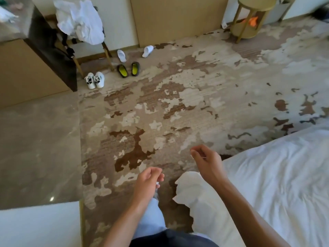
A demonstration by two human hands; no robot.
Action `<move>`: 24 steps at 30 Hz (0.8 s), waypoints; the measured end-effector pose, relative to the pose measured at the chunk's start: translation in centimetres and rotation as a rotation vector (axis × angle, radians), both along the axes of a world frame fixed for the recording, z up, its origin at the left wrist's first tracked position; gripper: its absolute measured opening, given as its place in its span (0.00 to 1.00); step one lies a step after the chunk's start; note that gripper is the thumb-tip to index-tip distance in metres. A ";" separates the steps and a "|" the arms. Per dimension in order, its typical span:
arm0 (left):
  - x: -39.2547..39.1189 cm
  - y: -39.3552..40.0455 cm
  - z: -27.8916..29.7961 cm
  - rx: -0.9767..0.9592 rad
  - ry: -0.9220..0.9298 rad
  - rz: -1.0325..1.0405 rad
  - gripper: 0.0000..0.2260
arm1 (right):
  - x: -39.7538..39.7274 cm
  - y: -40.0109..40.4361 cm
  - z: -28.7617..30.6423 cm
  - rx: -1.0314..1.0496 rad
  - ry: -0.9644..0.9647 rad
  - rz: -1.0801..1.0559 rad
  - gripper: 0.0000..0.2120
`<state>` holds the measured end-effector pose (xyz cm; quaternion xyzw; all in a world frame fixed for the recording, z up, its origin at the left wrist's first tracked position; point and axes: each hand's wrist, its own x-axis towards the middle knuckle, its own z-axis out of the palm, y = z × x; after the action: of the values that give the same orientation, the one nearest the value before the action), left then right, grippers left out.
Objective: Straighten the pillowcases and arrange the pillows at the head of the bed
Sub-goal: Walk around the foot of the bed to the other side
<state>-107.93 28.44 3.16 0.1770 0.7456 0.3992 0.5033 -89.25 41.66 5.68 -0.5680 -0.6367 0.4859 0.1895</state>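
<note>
White bedding covers the bed (277,179), which lies to the right of both hands. The left hand (148,180) hangs over the patterned carpet (160,104), its fingers (156,172) loosely curled and holding nothing. The right hand (204,162), just beside the bed's corner, also has loosely curled fingers gripping nothing. Below it lies a crumpled white cloth (194,193); I cannot tell whether it is a pillowcase. Shoes (128,69) sit far beyond the fingers.
</note>
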 end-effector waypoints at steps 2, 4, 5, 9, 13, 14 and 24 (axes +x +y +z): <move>-1.4 5.9 0.3 0.006 -0.019 -0.061 0.10 | -0.9 3.3 0.4 -0.007 -0.018 -0.075 0.05; -1.6 12.2 1.2 0.021 -0.046 -0.150 0.09 | -0.9 6.2 0.8 -0.030 -0.040 -0.159 0.05; -1.3 15.4 1.7 0.029 -0.065 -0.200 0.09 | -0.5 7.4 0.9 -0.043 -0.053 -0.202 0.05; 2.4 27.7 3.4 0.078 -0.125 -0.440 0.09 | 3.0 11.2 0.9 -0.062 -0.113 -0.444 0.04; 8.0 38.7 4.2 0.123 -0.170 -0.657 0.11 | 7.4 15.1 -0.8 -0.112 -0.154 -0.685 0.06; 9.4 41.5 4.2 0.136 -0.176 -0.716 0.12 | 8.5 16.4 -1.3 -0.112 -0.158 -0.732 0.05; 20.3 66.6 2.4 0.073 -0.079 -0.986 0.08 | 20.4 40.0 -3.0 -0.073 -0.079 -0.937 0.04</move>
<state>-87.63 95.02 5.58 0.5110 0.5387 0.1460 0.6537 -68.88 81.63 2.66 -0.8185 -0.3010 0.3481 0.3438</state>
